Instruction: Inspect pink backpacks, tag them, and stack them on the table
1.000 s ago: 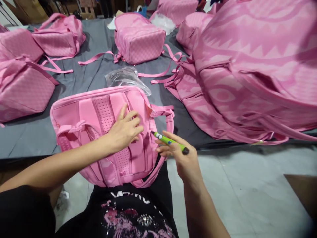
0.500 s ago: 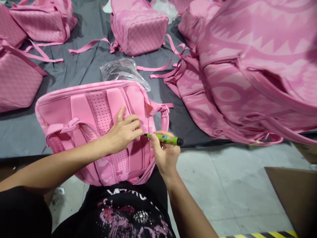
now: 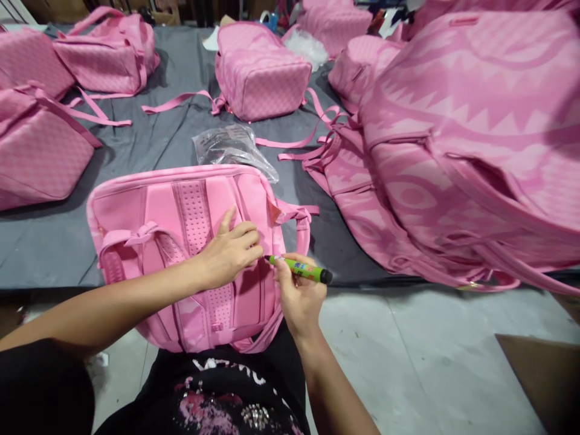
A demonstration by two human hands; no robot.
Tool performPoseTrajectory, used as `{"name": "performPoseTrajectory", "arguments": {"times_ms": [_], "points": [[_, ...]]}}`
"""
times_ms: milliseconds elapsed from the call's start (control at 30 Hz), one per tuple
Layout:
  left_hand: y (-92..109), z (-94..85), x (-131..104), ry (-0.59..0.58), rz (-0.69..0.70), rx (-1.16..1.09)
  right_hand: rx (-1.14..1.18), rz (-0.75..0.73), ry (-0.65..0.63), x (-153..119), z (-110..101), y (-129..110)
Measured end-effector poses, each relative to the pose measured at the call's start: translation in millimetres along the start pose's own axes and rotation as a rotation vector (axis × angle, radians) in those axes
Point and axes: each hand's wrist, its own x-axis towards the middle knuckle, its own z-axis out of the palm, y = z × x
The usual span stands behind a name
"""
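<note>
At the far left, quilted pink bags [image 3: 40,151] with a fine diamond-stitched texture are sitting on the grey cloth-covered table [image 3: 149,139], their flat ribbon-like straps trailing loose across it.

Nearer, a pink backpack [image 3: 149,211] is lying back-side up at the table's front edge, its lower end hanging over toward the person's lap. Its back panel is showing smooth padded foam ribs alternating with perforated mesh strips, and a shoulder strap is knotted near its left side.

The left hand [image 3: 231,251] is pressing flat on the middle of that panel, fingers spread and bent slightly, gripping nothing. Just beyond the backpack's top edge, a crinkled clear plastic bag [image 3: 231,148] is resting on the cloth, and farther back a boxy quilted bag [image 3: 263,72] is standing on its side.

The right hand [image 3: 296,296] is pinching a slim green marker [image 3: 301,269] between thumb and fingers; its tip is pointing left, touching the backpack's right side seam just beside the left fingertips, while its dark cap end is pointing right.

On the right, a heap of large pink bags [image 3: 462,139] printed with jagged tooth and eye shapes is bulging over the table edge.
</note>
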Motion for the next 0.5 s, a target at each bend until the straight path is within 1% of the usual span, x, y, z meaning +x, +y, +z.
{"name": "performPoseTrajectory", "arguments": {"times_ms": [267,500], "points": [[-0.1,2.3,0.2,-0.024,-0.013,0.003,0.057,0.051,-0.029,2.1,2.8,2.4],[-1.7,3.1,0.9,-0.053,-0.028,-0.029,0.063,0.068,-0.016,3.4,5.5,7.3]]}}
